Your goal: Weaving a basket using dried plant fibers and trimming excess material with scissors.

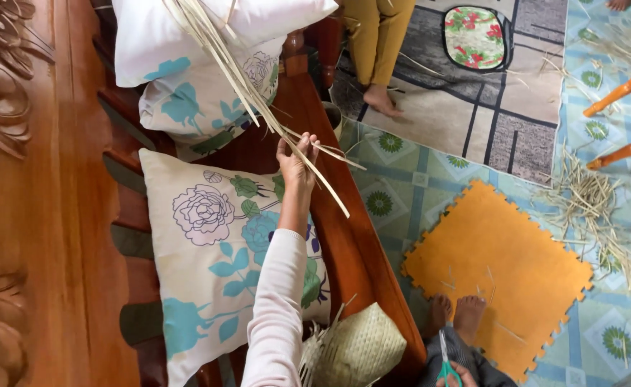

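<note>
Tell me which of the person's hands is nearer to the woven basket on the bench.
Right. The right hand, holding green-handled scissors, sits low by the person's lap, just right of the woven basket. The left hand is stretched far up the bench, gripping pale leaf strips.

Cushion (208,265) lay on bench (344,244) at frame centre-left; woven basket (355,351) below it; foam mat (498,276) on floor, right.

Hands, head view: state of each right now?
Left hand: raised, closed on pale leaf strips.
Right hand: at the bottom edge, holding green-handled scissors.
</note>
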